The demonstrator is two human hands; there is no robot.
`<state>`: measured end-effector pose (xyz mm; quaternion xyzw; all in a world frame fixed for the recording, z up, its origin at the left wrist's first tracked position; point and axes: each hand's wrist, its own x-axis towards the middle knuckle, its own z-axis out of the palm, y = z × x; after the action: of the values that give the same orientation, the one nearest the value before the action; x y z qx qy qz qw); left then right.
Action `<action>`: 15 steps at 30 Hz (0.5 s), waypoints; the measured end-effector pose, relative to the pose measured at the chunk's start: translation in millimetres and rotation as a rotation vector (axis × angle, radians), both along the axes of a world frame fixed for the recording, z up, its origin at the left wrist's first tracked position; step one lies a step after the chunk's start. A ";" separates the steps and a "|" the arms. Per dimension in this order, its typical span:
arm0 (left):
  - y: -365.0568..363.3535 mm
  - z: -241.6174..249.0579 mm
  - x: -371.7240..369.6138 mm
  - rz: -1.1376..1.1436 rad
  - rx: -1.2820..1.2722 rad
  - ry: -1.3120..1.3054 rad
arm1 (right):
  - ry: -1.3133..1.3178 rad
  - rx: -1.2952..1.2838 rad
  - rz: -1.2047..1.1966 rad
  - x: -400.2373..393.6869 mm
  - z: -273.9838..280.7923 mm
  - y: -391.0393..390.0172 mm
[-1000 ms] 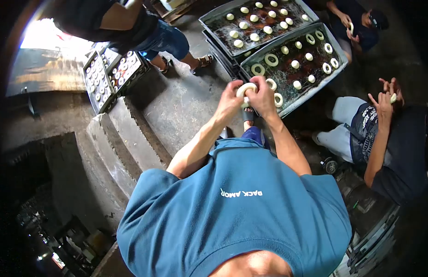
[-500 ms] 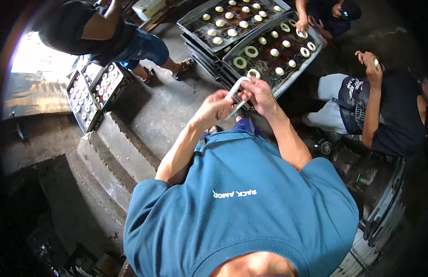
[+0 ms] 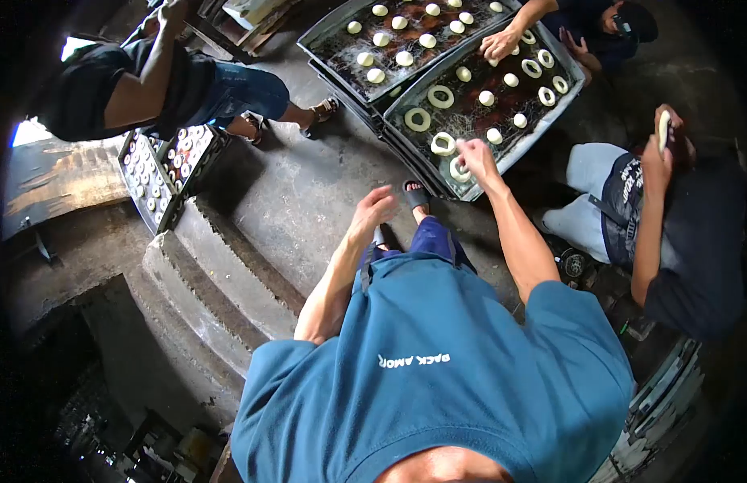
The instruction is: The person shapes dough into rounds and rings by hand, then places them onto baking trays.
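My right hand (image 3: pixel 480 163) is over the near corner of the front tray (image 3: pixel 512 153), beside a white dough ring (image 3: pixel 460 169) that it partly covers. Its fingers are loosely bent, and no dough shows in them. Another dough ring (image 3: pixel 443 144) lies just left of the fingertips, and a round dough ball (image 3: pixel 494 136) sits to their right. My left hand (image 3: pixel 373 212) hovers above the floor short of the tray, fingers stretched out and holding nothing.
Behind is a second tray (image 3: pixel 325 50) of dough balls, on a stack. A co-worker's hand (image 3: pixel 498 46) reaches over the front tray. At right, a seated person holds dough (image 3: pixel 664 130). Another person stands at left near trays of rings (image 3: pixel 148 179). Concrete steps (image 3: pixel 220 266) are left.
The dough ring between my hands now lies on the front tray's near corner. My hands have parted, the right moving over the tray. The co-worker's hand has shifted left from a ring.
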<state>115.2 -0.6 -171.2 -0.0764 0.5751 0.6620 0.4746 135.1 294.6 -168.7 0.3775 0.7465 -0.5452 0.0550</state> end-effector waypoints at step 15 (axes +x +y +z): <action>-156.7 -45.0 125.4 0.123 -0.723 -0.221 | -0.142 0.329 0.002 -65.2 -180.4 146.0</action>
<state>240.6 -157.3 -216.2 -0.3439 0.7112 0.4317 0.4354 69.9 440.6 -349.0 0.4181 0.8203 -0.3876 0.0456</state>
